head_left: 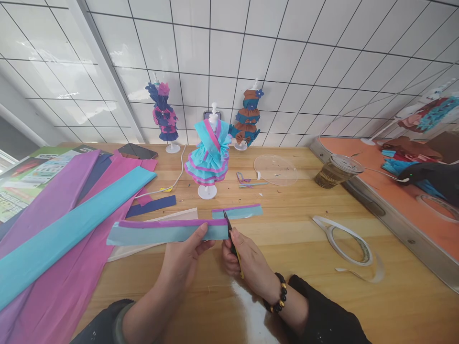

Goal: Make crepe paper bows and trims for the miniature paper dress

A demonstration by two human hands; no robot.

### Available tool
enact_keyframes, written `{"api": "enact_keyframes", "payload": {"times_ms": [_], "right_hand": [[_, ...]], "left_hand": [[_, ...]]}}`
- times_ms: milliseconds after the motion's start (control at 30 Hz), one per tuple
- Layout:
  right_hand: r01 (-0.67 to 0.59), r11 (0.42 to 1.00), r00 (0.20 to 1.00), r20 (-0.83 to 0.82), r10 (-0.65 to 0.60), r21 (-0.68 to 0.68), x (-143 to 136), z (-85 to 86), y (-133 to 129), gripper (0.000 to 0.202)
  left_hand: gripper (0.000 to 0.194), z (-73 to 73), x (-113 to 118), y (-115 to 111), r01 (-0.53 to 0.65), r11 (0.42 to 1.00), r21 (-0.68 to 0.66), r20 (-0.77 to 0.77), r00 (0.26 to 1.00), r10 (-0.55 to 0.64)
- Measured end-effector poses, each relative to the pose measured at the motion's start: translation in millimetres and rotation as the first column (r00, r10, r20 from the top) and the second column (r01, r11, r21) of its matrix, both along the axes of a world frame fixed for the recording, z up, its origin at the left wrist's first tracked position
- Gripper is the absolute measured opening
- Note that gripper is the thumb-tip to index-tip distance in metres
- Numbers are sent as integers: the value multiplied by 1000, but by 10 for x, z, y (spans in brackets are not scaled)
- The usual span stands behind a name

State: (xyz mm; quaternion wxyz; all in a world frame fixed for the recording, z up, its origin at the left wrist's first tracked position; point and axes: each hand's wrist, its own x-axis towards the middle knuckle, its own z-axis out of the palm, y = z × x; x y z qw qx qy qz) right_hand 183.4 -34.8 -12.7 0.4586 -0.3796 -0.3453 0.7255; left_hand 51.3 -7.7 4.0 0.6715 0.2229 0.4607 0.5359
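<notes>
My left hand (191, 251) pinches a long blue paper strip (154, 234) with a purple band along its upper edge. In my right hand (247, 255) is a pair of scissors (232, 241), its dark blades at the strip's right end. Whether the blades are closed through the paper I cannot tell. Just beyond them a shorter blue and purple strip (238, 211) lies on the table. Behind it stands a small dress form (208, 192) wearing a ruffled turquoise dress (208, 155) with purple-pink trim.
Turquoise, pink and purple crepe paper sheets (71, 224) cover the left side. Two more dressed forms, one navy and pink (165, 117), one brown and teal (246, 122), stand by the tiled wall. A tape roll (349, 246) and a lidded cup (335, 172) are at right.
</notes>
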Motion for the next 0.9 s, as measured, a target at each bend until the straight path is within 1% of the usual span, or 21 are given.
{"api": "enact_keyframes", "payload": {"times_ms": [167,300,400,500,600,667,767,900], "right_hand": [[23,1000,999,27,-23,3,6,5,6,40],[31,999,999,9,-31,9,26,-7,9,38],[46,999,999,-27,-46,5,47,-24,25,37],[58,998,993,-106,-59,-12,79,-18,47,38],[70,997,977,-198,-78,-43,121,26,61,40],[81,996,976,-202,-85,-28,144,60,63,37],[87,996,991,-105,-85,11,159,87,62,30],[37,999,999,0,-37,-4,155,68,62,29]], "left_hand": [[25,-24,-14,0,11,1000,7,16,1000,-11],[18,-29,-44,20,-15,1000,-2,32,999,15],[18,-16,-67,44,-42,999,-11,26,999,42],[21,-7,-74,57,-50,999,15,25,998,50],[21,-18,-69,53,-11,999,45,20,1000,10],[20,-34,-63,44,27,998,52,10,1000,-28],[26,-57,-58,27,69,996,54,-72,995,-65],[38,-48,-58,7,133,988,76,-289,952,-106]]}}
